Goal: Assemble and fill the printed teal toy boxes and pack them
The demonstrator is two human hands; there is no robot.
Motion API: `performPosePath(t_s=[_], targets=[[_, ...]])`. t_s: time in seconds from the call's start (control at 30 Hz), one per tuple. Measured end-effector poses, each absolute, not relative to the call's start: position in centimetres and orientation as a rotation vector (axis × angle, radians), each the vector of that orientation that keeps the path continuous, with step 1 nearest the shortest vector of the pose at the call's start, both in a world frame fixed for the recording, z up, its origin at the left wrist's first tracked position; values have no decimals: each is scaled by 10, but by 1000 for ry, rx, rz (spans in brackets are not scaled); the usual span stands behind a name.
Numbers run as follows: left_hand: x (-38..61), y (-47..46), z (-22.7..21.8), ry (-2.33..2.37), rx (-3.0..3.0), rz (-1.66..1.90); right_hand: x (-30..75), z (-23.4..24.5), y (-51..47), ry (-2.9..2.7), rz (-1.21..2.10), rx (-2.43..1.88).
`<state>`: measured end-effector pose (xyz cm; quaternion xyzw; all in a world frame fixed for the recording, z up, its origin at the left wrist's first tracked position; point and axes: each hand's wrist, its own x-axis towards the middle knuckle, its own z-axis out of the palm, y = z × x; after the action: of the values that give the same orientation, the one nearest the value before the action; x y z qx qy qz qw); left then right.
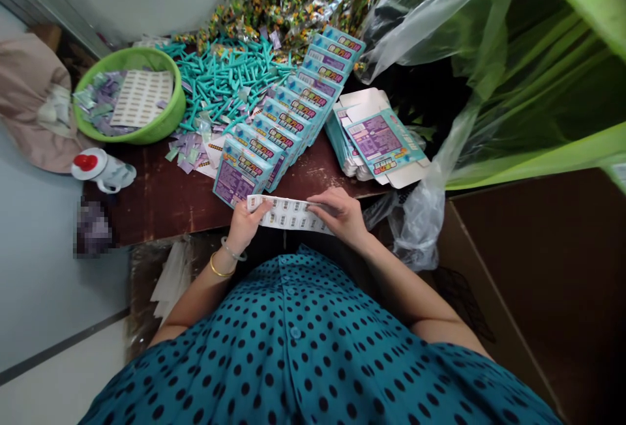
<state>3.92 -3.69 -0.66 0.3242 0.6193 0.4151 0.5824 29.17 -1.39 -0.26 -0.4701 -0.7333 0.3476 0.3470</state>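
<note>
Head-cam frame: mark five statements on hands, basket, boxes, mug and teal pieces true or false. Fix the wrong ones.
1. The left hand holds a long white printed paper strip. True.
2. Slim teal plastic pieces lie between the round green plastic basket and the row of teal-and-purple cardboard boxes. True.
3. The right hand reaches into the basket. False: the right hand is at the strip.
4. The basket holds a white printed sheet. True.
5. The white mug with a red-topped lid stands to the right of the boxes. False: the mug is to their left.
</note>
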Motion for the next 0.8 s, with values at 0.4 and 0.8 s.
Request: performPosePath(t_s=[0.4, 0.8], targets=[[39, -43, -7, 1460, 663, 1045, 287, 31, -30, -2075, 848, -953], [38, -43, -2, 1347, 488, 981, 264, -6, -6, -2278, 486, -859]])
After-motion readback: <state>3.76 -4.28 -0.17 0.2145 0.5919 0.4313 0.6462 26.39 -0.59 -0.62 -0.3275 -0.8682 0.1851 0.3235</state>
